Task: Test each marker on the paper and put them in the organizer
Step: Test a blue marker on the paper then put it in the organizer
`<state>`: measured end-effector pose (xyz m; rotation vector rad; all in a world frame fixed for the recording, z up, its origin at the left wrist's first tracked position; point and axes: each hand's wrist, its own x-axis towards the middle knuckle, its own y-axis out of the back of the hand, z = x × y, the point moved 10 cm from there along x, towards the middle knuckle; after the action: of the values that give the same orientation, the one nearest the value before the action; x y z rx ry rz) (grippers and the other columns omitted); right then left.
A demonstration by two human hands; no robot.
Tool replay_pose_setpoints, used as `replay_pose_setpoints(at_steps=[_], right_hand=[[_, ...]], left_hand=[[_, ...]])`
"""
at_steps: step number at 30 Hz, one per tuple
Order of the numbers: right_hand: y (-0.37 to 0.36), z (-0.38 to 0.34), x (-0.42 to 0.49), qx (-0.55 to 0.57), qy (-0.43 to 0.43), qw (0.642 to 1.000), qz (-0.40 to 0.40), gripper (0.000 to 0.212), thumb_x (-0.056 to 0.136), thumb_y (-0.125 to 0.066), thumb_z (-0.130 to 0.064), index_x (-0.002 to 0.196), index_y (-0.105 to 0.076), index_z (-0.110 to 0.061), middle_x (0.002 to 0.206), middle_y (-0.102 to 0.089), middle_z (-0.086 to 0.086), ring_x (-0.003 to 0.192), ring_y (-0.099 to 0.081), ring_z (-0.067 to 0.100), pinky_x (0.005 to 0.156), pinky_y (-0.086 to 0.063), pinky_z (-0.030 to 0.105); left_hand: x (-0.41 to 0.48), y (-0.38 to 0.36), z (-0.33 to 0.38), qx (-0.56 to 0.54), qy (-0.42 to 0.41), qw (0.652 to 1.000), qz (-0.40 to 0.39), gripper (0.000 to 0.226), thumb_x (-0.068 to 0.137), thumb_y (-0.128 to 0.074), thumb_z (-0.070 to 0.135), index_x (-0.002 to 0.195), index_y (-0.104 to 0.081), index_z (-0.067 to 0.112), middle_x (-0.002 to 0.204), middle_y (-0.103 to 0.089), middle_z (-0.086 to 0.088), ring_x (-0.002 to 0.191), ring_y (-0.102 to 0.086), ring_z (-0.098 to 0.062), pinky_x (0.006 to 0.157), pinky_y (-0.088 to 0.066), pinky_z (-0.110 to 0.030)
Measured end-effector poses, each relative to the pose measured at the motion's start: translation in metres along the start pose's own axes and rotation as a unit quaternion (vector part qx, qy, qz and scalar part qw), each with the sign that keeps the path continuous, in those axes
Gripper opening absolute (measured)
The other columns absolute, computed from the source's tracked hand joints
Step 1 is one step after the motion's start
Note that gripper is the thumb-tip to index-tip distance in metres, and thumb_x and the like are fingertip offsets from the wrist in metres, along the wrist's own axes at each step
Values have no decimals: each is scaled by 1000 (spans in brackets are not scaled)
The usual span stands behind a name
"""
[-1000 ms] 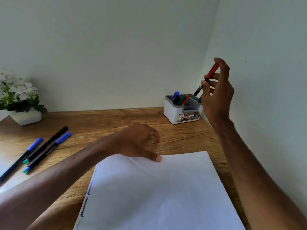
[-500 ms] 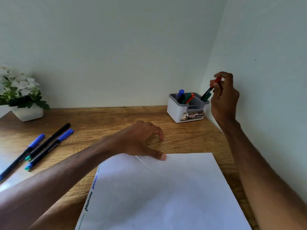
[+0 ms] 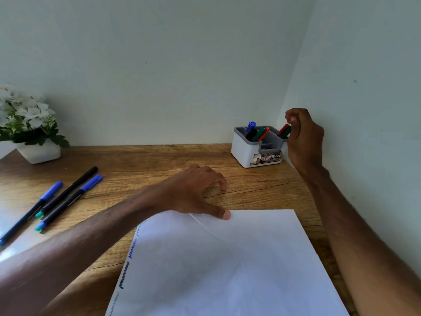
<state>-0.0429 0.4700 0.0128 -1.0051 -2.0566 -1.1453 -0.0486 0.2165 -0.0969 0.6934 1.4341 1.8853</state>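
A white sheet of paper (image 3: 227, 258) lies on the wooden desk (image 3: 145, 165), with ink squiggles (image 3: 129, 255) along its left edge. My left hand (image 3: 193, 192) rests at the sheet's top edge, thumb pressing the paper and fingertips on the wood. The white and grey organizer (image 3: 247, 153) stands in the back right corner with several markers inside. My right hand (image 3: 304, 142) hovers at its right side, fingers curled, pinching the top of a red marker (image 3: 283, 129) that stands in the right compartment beside a green one (image 3: 286, 132).
Three capped markers lie on the desk at the left: a blue-capped one (image 3: 51, 193), a black one (image 3: 76, 184) and another blue-capped one (image 3: 78, 195). A white pot of white flowers (image 3: 38, 153) stands at the back left. Walls close the back and right.
My right hand came down from above the organizer and lowered the red marker into the right compartment. My left hand stayed on the paper.
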Motion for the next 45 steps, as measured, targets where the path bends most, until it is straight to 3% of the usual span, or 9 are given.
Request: replay_pose_setpoints(at_steps=[7,11,16,20,26,29,32,39,45], right_hand=[[10,-61,-11,34,118,991,48,22,108,-51,-12,120,-68,-4,117,-75,9,110,-70,18,96,-45,7],[-8,-101,-31,51,170,984,-1,23,106,-49,-8,118,-69,-4,117,-74,9,110,-69,22,95,-55,29],[-26,-145,-60,60,256,964,-45,20,104,-54,-7,115,-70,-2,113,-74,12,106,-71,25,90,-57,30],[-36,-183,-88,80,317,943,-69,16,101,-58,-3,111,-71,-2,109,-73,11,103,-69,25,87,-57,34],[-70,-246,-156,117,393,881,-236,15,95,-63,-8,103,-75,-11,103,-75,3,93,-69,19,82,-56,34],[-102,-252,-191,115,378,830,-393,23,100,-59,-31,115,-72,-18,120,-70,-2,109,-65,14,95,-53,32],[-122,-243,-213,97,334,807,-477,40,103,-57,-48,138,-61,-30,152,-50,-12,141,-40,-1,115,-25,14],[-145,-241,-216,84,286,814,-499,52,103,-46,-58,152,-41,-41,165,-31,-19,151,-26,-1,123,-24,34],[-154,-248,-213,77,281,823,-488,51,104,-50,-51,153,-42,-37,165,-31,-17,149,-25,-3,115,-19,20]], left_hand=[[2,-2,-3,5,-5,1000,4,69,75,-64,85,132,-53,46,139,-54,12,129,-43,-16,108,-41,-39],[2,-3,-2,13,-5,1000,-1,71,76,-57,89,132,-54,45,139,-56,12,128,-45,-16,107,-45,-42],[-8,11,2,-32,-5,999,30,53,93,-56,71,118,-65,25,114,-66,7,103,-59,-13,91,-54,-41],[-36,31,-27,-10,42,995,87,38,95,-62,58,123,-65,33,129,-66,8,119,-58,-15,99,-49,-40],[-120,75,-99,17,119,970,210,17,93,-72,29,110,-75,31,119,-74,11,110,-67,-10,89,-55,-33],[-170,92,-140,4,187,941,284,12,92,-74,26,104,-77,28,104,-75,8,94,-69,-12,78,-53,-30],[-208,108,-168,-1,234,912,338,14,88,-77,26,102,-77,26,100,-73,7,94,-68,-16,81,-56,-35],[-219,107,-179,45,274,913,301,15,88,-77,31,98,-74,19,93,-69,1,93,-64,-21,69,-51,-32],[-208,89,-161,140,281,920,236,31,85,-77,49,94,-79,19,103,-72,-2,114,-50,-22,81,-43,-33]])
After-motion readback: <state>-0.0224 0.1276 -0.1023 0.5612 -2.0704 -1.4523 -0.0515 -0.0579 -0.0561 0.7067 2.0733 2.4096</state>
